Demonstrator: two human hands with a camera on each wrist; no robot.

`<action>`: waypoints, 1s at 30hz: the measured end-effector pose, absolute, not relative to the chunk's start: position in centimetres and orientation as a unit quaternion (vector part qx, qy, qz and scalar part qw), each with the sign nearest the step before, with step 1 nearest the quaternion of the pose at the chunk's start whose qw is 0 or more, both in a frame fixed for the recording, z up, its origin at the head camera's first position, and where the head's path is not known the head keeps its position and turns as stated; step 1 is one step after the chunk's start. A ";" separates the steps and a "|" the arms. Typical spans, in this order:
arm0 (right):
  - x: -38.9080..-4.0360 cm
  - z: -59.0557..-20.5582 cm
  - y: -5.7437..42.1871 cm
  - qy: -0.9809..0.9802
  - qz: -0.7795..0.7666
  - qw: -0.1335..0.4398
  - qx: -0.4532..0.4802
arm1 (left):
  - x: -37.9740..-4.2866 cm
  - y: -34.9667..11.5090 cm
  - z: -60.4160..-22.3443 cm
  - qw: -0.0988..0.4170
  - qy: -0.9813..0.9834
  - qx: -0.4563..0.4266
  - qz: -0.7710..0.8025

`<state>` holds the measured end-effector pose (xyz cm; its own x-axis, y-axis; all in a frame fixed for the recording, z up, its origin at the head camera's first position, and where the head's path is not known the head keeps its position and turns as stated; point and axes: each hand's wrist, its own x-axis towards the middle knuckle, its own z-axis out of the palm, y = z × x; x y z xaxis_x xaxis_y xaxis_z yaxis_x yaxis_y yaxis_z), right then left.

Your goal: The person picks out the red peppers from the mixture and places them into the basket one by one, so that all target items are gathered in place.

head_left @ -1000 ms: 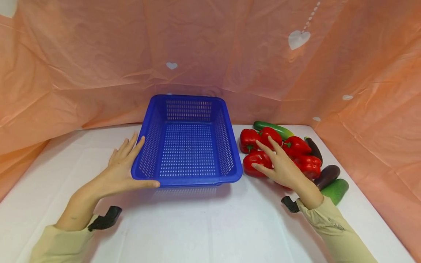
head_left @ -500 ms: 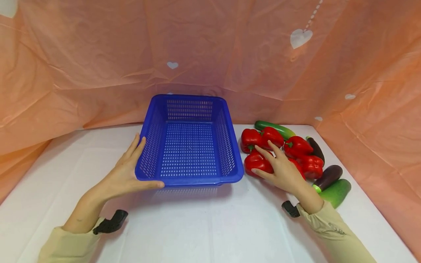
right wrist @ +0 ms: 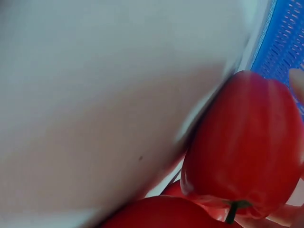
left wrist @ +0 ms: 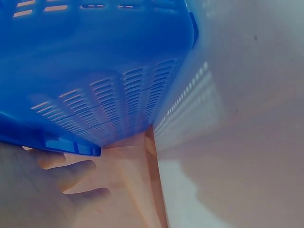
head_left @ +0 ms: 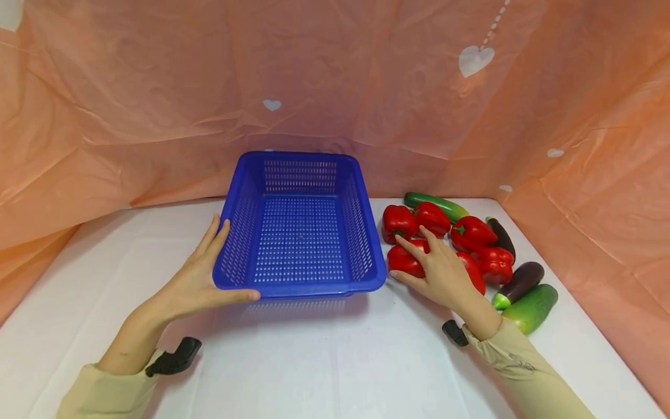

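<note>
A blue perforated plastic basket (head_left: 300, 289) stands on the white table. At its front left corner is my left hand (head_left: 191, 285), thumb along the front rim and straight fingers along the left side. In the left wrist view, the fingers (left wrist: 78, 173) reach past the outside of the rim. My right hand (head_left: 439, 273) is spread over a red bell pepper (head_left: 405, 260) lying close to the basket's right side. In the right wrist view, this bell pepper (right wrist: 244, 147) partly hides the fingers; whether they press on it I cannot tell.
Several more red bell peppers (head_left: 398, 222) lie beyond and right of my right hand. Around them are a cucumber (head_left: 437, 203), two eggplants (head_left: 525, 279) and a stout green vegetable (head_left: 534, 308). An orange cloth (head_left: 314, 75) with white hearts hangs behind the table.
My right hand has shifted left and farther over the near bell pepper. My left hand has moved slightly right along the basket corner over the last second.
</note>
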<state>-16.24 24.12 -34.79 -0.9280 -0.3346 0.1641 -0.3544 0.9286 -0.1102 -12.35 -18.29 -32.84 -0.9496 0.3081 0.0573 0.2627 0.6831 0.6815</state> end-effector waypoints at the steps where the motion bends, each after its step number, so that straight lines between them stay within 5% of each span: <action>1: -16.3 -34.8 24.0 -0.978 0.070 0.080 0.180 | -12.3 -18.3 -32.8 0.031 0.916 0.155 0.368; 7: -16.5 -34.8 23.9 -0.963 0.086 0.115 0.229 | -12.3 -18.3 -32.7 0.032 0.913 0.153 0.377; 17: -16.3 -34.5 24.3 -0.943 0.142 0.073 0.293 | -12.3 -18.3 -32.9 0.031 0.911 0.156 0.380; 30: -15.5 -34.0 23.4 -0.984 0.098 0.082 0.127 | -12.3 -18.3 -32.8 0.033 0.912 0.156 0.379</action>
